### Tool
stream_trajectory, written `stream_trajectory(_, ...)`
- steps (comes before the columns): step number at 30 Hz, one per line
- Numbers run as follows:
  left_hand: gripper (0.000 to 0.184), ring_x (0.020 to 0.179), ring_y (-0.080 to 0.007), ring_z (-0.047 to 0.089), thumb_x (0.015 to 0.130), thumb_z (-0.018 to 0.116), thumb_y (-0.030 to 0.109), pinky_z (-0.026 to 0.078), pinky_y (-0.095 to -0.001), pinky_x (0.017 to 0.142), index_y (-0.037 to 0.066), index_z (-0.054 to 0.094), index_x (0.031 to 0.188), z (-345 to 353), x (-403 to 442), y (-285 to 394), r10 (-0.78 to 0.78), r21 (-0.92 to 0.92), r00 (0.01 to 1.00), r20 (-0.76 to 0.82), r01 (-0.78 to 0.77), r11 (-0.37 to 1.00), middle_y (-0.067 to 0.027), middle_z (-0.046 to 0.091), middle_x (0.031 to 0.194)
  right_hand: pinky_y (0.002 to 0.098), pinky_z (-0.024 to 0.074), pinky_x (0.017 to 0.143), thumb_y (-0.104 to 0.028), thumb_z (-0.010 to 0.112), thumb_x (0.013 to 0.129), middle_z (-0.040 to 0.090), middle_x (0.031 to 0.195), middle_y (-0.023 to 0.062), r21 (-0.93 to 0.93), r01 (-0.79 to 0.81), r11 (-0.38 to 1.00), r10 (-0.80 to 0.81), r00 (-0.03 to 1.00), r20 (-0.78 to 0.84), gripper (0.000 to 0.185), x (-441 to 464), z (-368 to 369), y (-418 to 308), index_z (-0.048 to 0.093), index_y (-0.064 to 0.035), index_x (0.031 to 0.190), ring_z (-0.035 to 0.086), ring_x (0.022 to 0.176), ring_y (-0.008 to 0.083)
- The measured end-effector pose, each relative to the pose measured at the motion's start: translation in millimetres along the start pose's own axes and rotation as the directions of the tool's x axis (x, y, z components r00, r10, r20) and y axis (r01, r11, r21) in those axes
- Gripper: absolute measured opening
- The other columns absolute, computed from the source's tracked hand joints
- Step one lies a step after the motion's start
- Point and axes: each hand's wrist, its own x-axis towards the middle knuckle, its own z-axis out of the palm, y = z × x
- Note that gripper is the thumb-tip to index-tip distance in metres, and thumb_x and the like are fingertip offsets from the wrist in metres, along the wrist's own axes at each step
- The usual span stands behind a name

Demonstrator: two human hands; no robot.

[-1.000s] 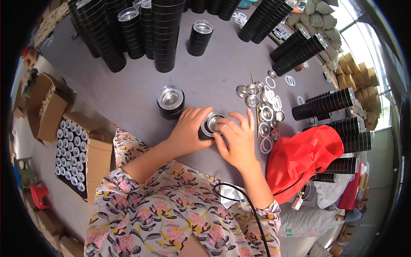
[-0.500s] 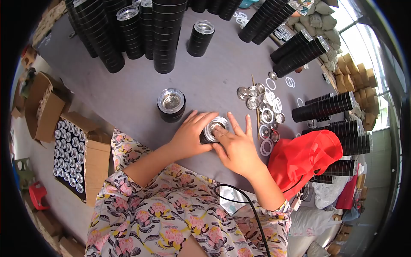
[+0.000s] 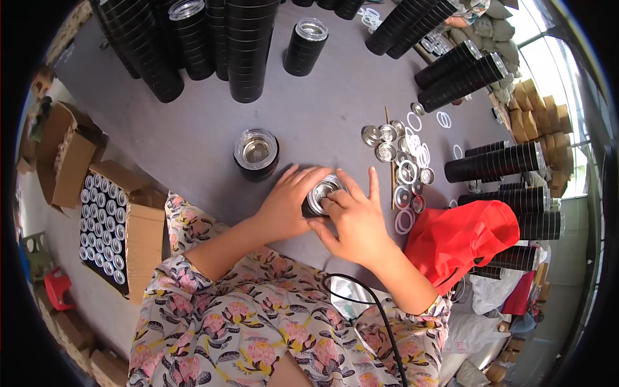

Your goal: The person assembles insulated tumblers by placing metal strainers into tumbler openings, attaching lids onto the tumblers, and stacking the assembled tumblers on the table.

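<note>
My left hand (image 3: pixel 287 205) is wrapped round a short black cup (image 3: pixel 307 208) with a clear rim, close to the table's near edge. Inside its mouth sits a shiny metal strainer (image 3: pixel 320 190). My right hand (image 3: pixel 358 227) leans over the mouth, bent fingertips closed on the strainer, while its outer fingers stretch past the rim. What lies under those fingertips is hidden. Another black cup (image 3: pixel 256 169) with a metal strainer inside stands just beyond my left hand. To the right are loose round metal parts (image 3: pixel 385 152) and white sealing rings (image 3: pixel 407 172).
Tall stacks of black cups (image 3: pixel 246 58) stand at the back left, near a single cup (image 3: pixel 305 48). More stacks (image 3: pixel 496 164) lie along the right. A red bag (image 3: pixel 458 238) rests by my right forearm. An open carton (image 3: pixel 145 242) of lidded cups stands left of the table.
My right fingertips have shifted slightly within the cup's mouth, and more of the strainer shows. My left hand keeps its hold. The whole view has shifted a little.
</note>
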Motion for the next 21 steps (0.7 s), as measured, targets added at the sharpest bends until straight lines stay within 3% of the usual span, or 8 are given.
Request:
stream_trajectory(2,0.078,0.121,-0.0323,0.046,0.065,0.077,0.031,0.026,-0.0541,0.107,0.005,0.042,0.13,2,-1,0,0.027,-0.002,0.999,-0.017,-0.027,1.0,-0.0137,0.05,0.129,0.0658,0.0151,0.105,-0.03,0.063,0.081,0.062,0.1,0.013,0.16,-0.016,0.987,0.027,0.997,-0.067,0.032,-4,10,9,0.068,-0.0008,0.091,0.047,0.121,0.0338)
stream_trajectory(5,0.079,0.12,-0.0303,0.048,0.064,0.08,0.024,0.03,-0.049,0.105,0.004,0.042,0.129,-2,-1,6,0.109,0.064,0.988,-0.108,-0.102,0.993,-0.0144,0.051,0.125,0.056,0.0224,0.108,-0.031,0.055,0.088,0.06,0.112,0.0156,0.662,0.018,0.749,0.345,0.843,-0.413,0.034,-16,28,15,0.065,-0.0003,0.099,0.049,0.12,0.0319)
stream_trajectory(8,0.079,0.119,-0.0261,0.049,0.062,0.082,0.016,0.033,-0.0413,0.105,0.004,0.042,0.13,-19,1,31,-0.018,-0.239,0.976,-0.216,-0.034,0.97,-0.0133,0.049,0.128,0.0402,0.0325,0.105,-0.024,0.039,0.097,0.057,0.121,0.0159,0.836,0.156,0.527,0.585,0.647,-0.489,0.036,-22,33,30,0.058,0.0023,0.112,0.05,0.118,0.0259)
stream_trajectory(11,0.077,0.112,-0.0248,0.053,0.064,0.081,0.012,0.042,-0.0359,0.095,0.002,0.041,0.129,-48,3,35,0.077,-0.253,0.881,-0.466,-0.217,0.943,-0.0132,0.052,0.12,0.0387,0.0333,0.106,-0.023,0.043,0.097,0.057,0.122,0.017,0.852,-0.059,0.52,0.604,0.731,-0.318,0.035,-32,43,31,0.054,0.0042,0.116,0.051,0.118,0.0262)
stream_trajectory(13,0.077,0.109,-0.0248,0.055,0.064,0.081,0.009,0.043,-0.0347,0.093,0.002,0.04,0.129,-72,3,33,-0.097,-0.255,0.834,-0.544,-0.054,0.965,-0.0121,0.054,0.118,0.0346,0.0332,0.104,-0.02,0.046,0.096,0.058,0.121,0.014,0.808,-0.129,0.575,0.577,0.764,-0.289,0.033,-36,52,30,0.055,0.004,0.116,0.051,0.118,0.0227)
stream_trajectory(16,0.076,0.112,-0.0281,0.053,0.066,0.08,0.012,0.042,-0.0367,0.095,0.002,0.04,0.129,-90,-1,14,-0.232,-0.048,0.855,-0.464,0.237,0.97,-0.0146,0.055,0.118,0.0353,0.0358,0.101,-0.011,0.051,0.091,0.059,0.118,0.0126,0.791,-0.143,0.595,0.548,0.792,-0.269,0.026,-31,65,33,0.058,-0.0004,0.113,0.051,0.115,0.0251)
stream_trajectory(17,0.075,0.118,-0.0211,0.049,0.068,0.077,0.006,0.039,-0.0328,0.099,0.004,0.039,0.132,-87,-7,-3,-0.284,0.074,0.881,-0.379,0.335,0.939,-0.0116,0.052,0.124,0.0365,0.0364,0.1,-0.011,0.052,0.089,0.059,0.116,0.0135,0.787,-0.146,0.6,0.549,0.79,-0.272,0.025,-28,68,34,0.059,-0.0006,0.111,0.052,0.113,0.0274)
stream_trajectory(21,0.078,0.12,-0.0242,0.048,0.068,0.077,0.005,0.037,-0.0351,0.101,0.004,0.036,0.135,-70,-14,0,-0.155,0.237,0.915,-0.372,0.256,0.937,-0.013,0.05,0.128,0.0397,0.0375,0.098,-0.008,0.054,0.086,0.058,0.116,0.0169,0.558,-0.258,0.789,0.501,0.796,-0.34,0.027,-28,67,46,0.057,0.0004,0.112,0.051,0.113,0.0321)
